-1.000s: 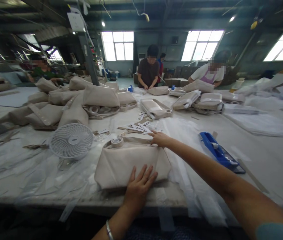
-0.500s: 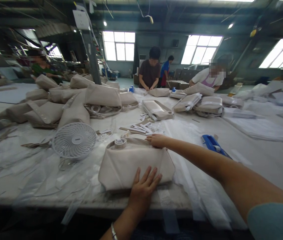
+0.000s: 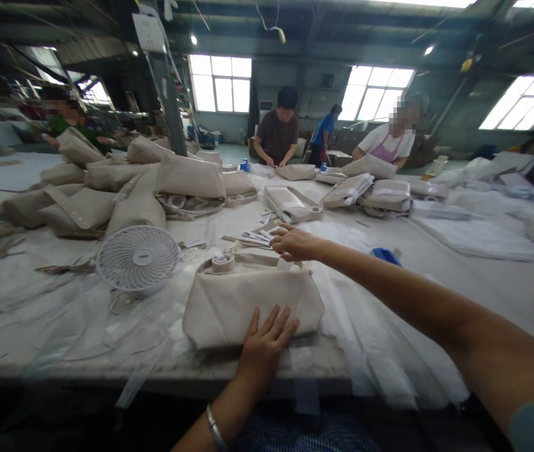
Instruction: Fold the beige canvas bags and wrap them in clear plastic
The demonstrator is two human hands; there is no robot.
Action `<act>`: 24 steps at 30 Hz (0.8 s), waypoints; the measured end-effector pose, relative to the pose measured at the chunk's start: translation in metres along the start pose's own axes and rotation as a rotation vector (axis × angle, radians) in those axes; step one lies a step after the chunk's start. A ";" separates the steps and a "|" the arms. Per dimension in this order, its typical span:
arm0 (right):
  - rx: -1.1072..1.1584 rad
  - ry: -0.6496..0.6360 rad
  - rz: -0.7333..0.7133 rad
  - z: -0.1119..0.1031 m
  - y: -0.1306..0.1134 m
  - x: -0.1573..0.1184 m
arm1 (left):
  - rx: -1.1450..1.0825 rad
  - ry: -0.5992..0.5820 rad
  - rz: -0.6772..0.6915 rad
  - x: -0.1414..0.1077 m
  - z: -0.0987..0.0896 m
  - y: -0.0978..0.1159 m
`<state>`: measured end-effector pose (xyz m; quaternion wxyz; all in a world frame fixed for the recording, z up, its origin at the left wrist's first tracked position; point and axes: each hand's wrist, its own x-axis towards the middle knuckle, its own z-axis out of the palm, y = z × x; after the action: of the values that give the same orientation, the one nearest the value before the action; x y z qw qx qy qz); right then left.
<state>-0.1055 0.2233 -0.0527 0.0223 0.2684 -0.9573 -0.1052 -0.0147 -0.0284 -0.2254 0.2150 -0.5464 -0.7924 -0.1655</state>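
Note:
A beige bag (image 3: 248,301) lies near the table's front edge, with a rolled strap (image 3: 222,262) on its back left. My left hand (image 3: 269,336) rests on its front face, fingers spread. Beyond the bag's back edge, my right hand (image 3: 295,243) reaches over with its fingers apart, at the near right side of a loose pile of white and beige strips (image 3: 252,237). Whether its fingertips touch a strip is too small to tell.
A white fan (image 3: 137,258) stands left of the bag, scissors (image 3: 62,269) beside it. Beige bags (image 3: 191,176) are heaped behind. Clear plastic sheets (image 3: 365,333) lie to the right, near a blue tool (image 3: 386,256). Several people work across the table.
My right hand has lifted off the bag's back edge and moved forward to the strips, its fingers spreading. My left hand stays on the bag. The whole view has shifted slightly.

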 end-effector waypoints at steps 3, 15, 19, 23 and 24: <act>0.039 -0.039 0.228 -0.004 -0.006 -0.009 | -0.022 -0.006 0.002 0.000 -0.002 0.000; -0.005 0.526 0.642 -0.038 -0.021 -0.053 | 0.010 -0.104 0.003 0.003 -0.014 0.004; -0.008 0.626 0.585 -0.047 -0.047 -0.071 | 0.016 -0.074 0.009 0.001 -0.013 0.004; 0.037 0.675 0.405 -0.029 -0.089 -0.094 | 0.029 -0.070 0.015 0.003 -0.012 0.002; 0.057 0.690 0.369 -0.021 -0.101 -0.100 | 0.025 -0.074 0.012 0.003 -0.013 0.002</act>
<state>0.0335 0.1863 -0.0520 0.3539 0.1117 -0.9283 0.0238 -0.0119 -0.0312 -0.2129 0.1933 -0.5543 -0.7984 -0.1341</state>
